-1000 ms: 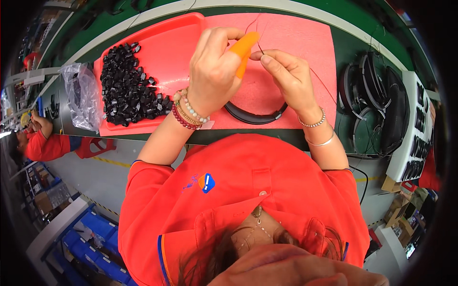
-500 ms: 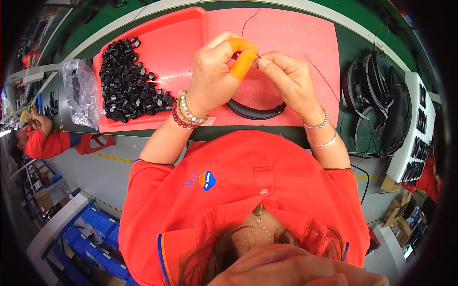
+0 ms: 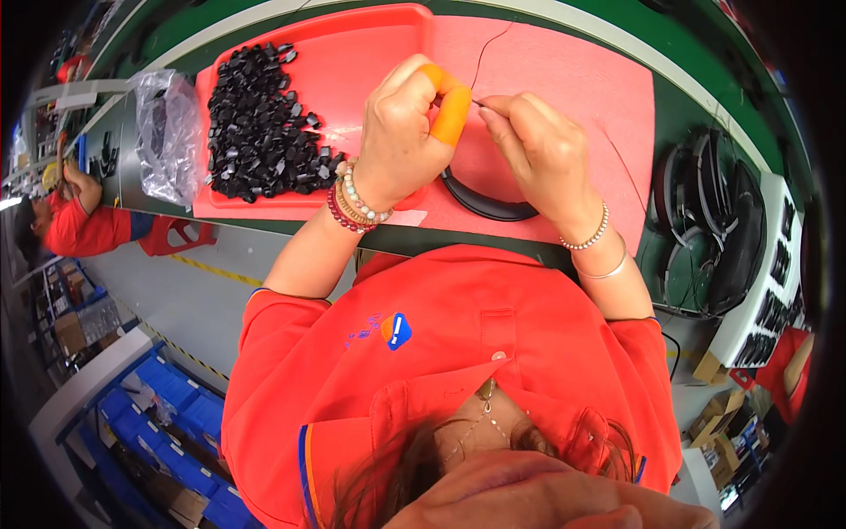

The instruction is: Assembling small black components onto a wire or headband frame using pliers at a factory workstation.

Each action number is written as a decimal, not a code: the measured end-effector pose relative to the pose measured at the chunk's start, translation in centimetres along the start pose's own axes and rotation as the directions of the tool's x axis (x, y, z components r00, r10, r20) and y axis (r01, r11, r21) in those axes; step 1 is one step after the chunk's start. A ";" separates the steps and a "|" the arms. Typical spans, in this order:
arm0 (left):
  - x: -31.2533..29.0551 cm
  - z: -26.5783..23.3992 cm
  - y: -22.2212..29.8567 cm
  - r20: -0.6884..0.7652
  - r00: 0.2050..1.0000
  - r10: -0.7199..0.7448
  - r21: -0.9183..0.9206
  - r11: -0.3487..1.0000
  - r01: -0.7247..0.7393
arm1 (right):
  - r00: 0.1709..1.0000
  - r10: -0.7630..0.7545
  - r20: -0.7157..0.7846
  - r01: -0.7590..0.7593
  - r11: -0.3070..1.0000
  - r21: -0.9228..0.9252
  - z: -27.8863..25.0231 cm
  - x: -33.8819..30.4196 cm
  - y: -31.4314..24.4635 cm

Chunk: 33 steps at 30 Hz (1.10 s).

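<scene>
Above the pink foam mat (image 3: 564, 70), my left hand (image 3: 407, 132) is closed, with orange finger covers (image 3: 453, 113) on its thumb and forefinger. Between those two fingers runs a thin black wire (image 3: 478, 103), partly hidden by them. My right hand (image 3: 545, 154) pinches the same wire between thumb and forefinger, just right of the left fingertips. Under and between the hands lies a curved black headband (image 3: 493, 210) on the mat, its upper part covered by them. Whether the wire joins the headband cannot be seen.
Left of my hands is a red tray (image 3: 401, 35) with a heap of small black plastic parts (image 3: 264, 132). A clear plastic bag (image 3: 167, 141) lies beside it. At right are several black headbands (image 3: 696, 203) with wires and a white rack (image 3: 758, 291). Another person (image 3: 84, 212) sits far left.
The view has shifted slightly, so the table things appear farther right. Both hands still grip the wire, with the right hand's fingers now more curled and its wrist turned a little.
</scene>
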<state>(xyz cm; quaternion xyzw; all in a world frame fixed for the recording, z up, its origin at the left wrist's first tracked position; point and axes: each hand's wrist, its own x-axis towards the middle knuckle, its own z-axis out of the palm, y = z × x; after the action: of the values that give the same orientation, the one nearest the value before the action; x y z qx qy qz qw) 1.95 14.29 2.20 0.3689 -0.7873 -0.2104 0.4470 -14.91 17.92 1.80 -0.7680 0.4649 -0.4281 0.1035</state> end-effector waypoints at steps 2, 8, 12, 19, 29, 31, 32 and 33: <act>-0.1 -0.7 -0.4 0.010 0.998 -0.056 0.027 0.998 0.055 | 1.000 -0.013 0.015 0.014 0.999 -0.035 0.3 -0.1 -0.1; 1.5 -7.6 -9.2 -0.010 0.998 -0.063 0.669 0.742 0.054 | 0.960 0.276 0.043 -0.279 0.940 0.194 0.2 0.0 0.7; 1.0 -11.5 -14.8 0.160 0.972 -0.174 0.852 0.521 -0.047 | 0.858 0.473 0.201 -0.507 0.712 0.486 0.2 0.2 0.4; 2.0 -6.5 -7.5 0.108 0.942 -0.317 0.095 0.947 0.308 | 0.840 0.506 0.194 -0.529 0.686 0.499 -0.4 0.1 0.8; -0.2 -1.8 -1.6 0.339 0.864 -0.372 -0.556 0.661 0.503 | 0.910 0.371 0.186 -0.414 0.852 0.321 -1.3 0.5 0.1; -0.1 -1.9 -1.4 0.340 0.870 -0.357 -0.548 0.676 0.492 | 0.925 0.335 0.182 -0.373 0.891 0.258 -1.2 0.5 -0.1; 0.0 -2.0 -1.1 0.355 0.868 -0.348 -0.530 0.689 0.493 | 0.941 0.294 0.166 -0.329 0.910 0.252 -1.1 0.4 0.1; 0.1 -1.9 -0.9 0.370 0.865 -0.339 -0.512 0.702 0.495 | 0.956 0.253 0.151 -0.284 0.927 0.245 -0.9 0.3 0.1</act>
<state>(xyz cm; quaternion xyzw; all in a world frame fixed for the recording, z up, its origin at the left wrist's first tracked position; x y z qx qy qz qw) 3.94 13.63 2.60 0.3514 -0.6258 -0.5853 0.3773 -15.64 17.79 2.47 -0.6999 0.4977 -0.4224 0.2899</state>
